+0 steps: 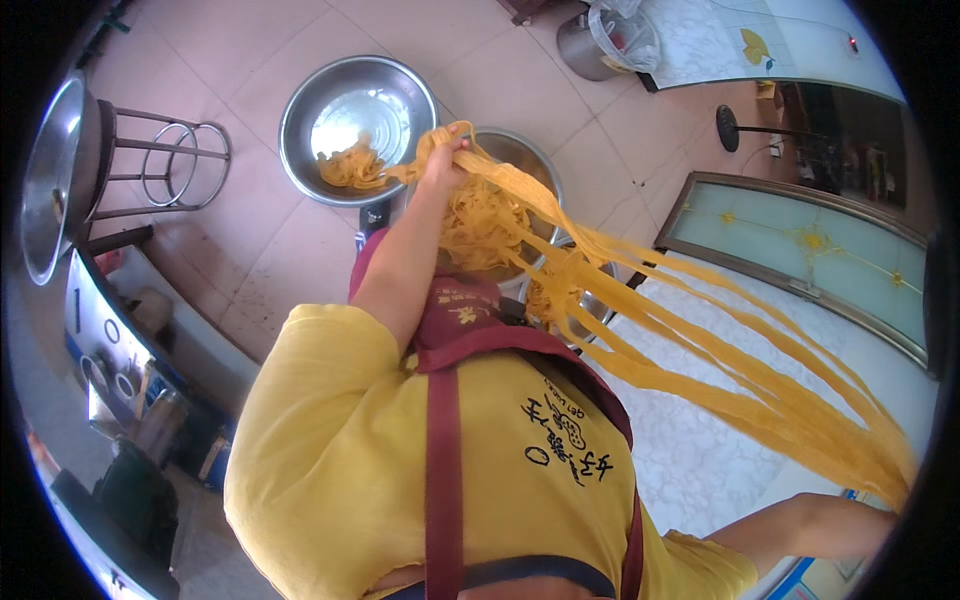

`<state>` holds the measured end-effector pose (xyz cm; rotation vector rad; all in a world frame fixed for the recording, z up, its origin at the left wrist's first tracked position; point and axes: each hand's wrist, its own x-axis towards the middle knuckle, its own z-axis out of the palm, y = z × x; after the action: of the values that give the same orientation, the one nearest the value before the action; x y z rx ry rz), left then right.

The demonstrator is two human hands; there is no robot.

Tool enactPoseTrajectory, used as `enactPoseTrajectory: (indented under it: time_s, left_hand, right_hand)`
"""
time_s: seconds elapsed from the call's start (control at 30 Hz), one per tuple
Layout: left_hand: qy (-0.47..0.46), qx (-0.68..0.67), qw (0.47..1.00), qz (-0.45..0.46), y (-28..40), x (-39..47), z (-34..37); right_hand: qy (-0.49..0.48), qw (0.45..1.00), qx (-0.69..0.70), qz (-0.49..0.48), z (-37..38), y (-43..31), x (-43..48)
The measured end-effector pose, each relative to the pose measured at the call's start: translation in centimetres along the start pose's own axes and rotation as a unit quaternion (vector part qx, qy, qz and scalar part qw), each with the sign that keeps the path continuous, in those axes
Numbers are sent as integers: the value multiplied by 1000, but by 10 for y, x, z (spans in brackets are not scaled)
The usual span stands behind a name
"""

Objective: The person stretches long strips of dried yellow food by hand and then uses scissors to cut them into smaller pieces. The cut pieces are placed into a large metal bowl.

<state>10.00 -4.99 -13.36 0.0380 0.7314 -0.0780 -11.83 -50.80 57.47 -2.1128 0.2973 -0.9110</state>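
Observation:
My left hand is closed around a bundle of long, flat, orange-yellow noodle-like strips. The strips stretch across to the right edge, where they gather near my right forearm; my right hand itself is lost at the dark rim. Left of my left hand stands a wide steel basin with a small heap of strips in it. A second steel basin, below my left hand, holds a large tangled pile. Partly behind the stretched strips, a third metal bowl contains more of them.
At the left, a metal basin rests on a round stool. A marble-patterned white surface lies at the right, beside a framed glass panel. A lined bin stands on the tiled floor.

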Motion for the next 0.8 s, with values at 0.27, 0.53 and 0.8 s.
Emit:
enactPoseTrajectory:
  time_s: [0.27, 0.53, 0.8]
  left_hand:
    - [57, -142, 965, 211, 91, -56, -19]
    - [-96, 237, 946, 201, 153, -148, 54]
    - [-378, 490, 778, 106, 71, -284, 171]
  right_hand:
    - [-15, 1000, -8, 16, 7, 11, 10]
    - [-177, 983, -37, 10, 66, -12, 53]
    - [-592, 684, -358, -233, 316, 71, -72]
